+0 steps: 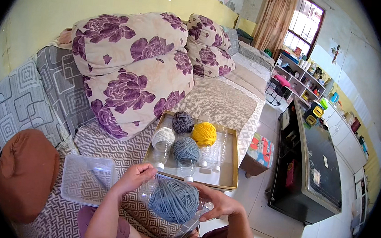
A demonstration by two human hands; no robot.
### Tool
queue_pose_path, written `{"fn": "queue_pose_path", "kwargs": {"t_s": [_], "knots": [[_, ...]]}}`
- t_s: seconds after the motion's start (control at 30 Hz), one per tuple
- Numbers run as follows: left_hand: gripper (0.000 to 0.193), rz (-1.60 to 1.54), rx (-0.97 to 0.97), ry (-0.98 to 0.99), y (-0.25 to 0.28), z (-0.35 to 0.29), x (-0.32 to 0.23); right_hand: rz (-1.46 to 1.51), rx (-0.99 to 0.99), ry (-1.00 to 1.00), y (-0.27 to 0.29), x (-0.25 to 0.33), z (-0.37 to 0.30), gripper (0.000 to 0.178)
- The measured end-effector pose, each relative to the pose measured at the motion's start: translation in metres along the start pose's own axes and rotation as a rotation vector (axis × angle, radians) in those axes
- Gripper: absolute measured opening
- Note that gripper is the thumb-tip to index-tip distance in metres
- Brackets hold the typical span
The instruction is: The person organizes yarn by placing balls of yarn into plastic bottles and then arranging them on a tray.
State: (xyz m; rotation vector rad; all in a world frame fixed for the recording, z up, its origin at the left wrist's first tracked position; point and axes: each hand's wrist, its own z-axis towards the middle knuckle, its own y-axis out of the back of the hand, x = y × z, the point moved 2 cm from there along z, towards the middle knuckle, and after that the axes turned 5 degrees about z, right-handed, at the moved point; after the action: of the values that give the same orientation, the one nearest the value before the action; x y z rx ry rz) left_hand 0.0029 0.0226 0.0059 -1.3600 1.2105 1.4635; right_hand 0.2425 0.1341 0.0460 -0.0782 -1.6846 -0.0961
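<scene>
In front of me is a clear plastic bottle [146,193] with a thick ball of blue-grey yarn [174,201] wound round its middle. My right hand [220,203] grips the bottle's right end, the thumb and fingers curled about it. Beside the left end, my left hand [134,178] is closed in a pinch; whatever lies between its fingertips is too small to make out. Just beyond, a shallow cardboard tray [236,167] holds several plastic bottles, some wound with white yarn [163,137], dark grey yarn [183,123], yellow yarn [204,134] and blue-grey yarn [186,151].
A clear plastic bin [88,180] stands left of my arm, near a brown cushion [27,175]. Large flowered bundles [133,78] rest against the sofa back. To the right are a patterned stool [259,155] and a black-topped table [317,156] on the tiled floor.
</scene>
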Motion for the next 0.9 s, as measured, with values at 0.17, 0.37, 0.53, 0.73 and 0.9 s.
{"fn": "queue_pose_path", "kwargs": {"t_s": [0.17, 0.37, 0.53, 0.73, 0.9], "knots": [[0.022, -0.370, -0.081, 0.120, -0.009, 0.003, 0.029, 0.160, -0.085, 0.088, -0.002, 0.002, 0.007, 0.102], [0.023, -0.363, -0.136, 0.255, -0.037, 0.005, 0.020, 0.090, -0.301, 0.208, -0.003, -0.007, 0.014, 0.099], [0.018, -0.448, -0.235, 0.354, -0.042, 0.008, 0.026, -0.086, -0.432, 0.183, -0.003, -0.017, 0.025, 0.099], [0.018, -0.412, -0.095, 0.272, -0.040, 0.008, 0.027, -0.226, -0.524, 0.133, -0.004, -0.011, 0.028, 0.100], [0.021, -0.239, 0.067, 0.110, -0.044, 0.007, 0.023, -0.439, -0.773, 0.125, 0.005, -0.015, 0.026, 0.102]]}}
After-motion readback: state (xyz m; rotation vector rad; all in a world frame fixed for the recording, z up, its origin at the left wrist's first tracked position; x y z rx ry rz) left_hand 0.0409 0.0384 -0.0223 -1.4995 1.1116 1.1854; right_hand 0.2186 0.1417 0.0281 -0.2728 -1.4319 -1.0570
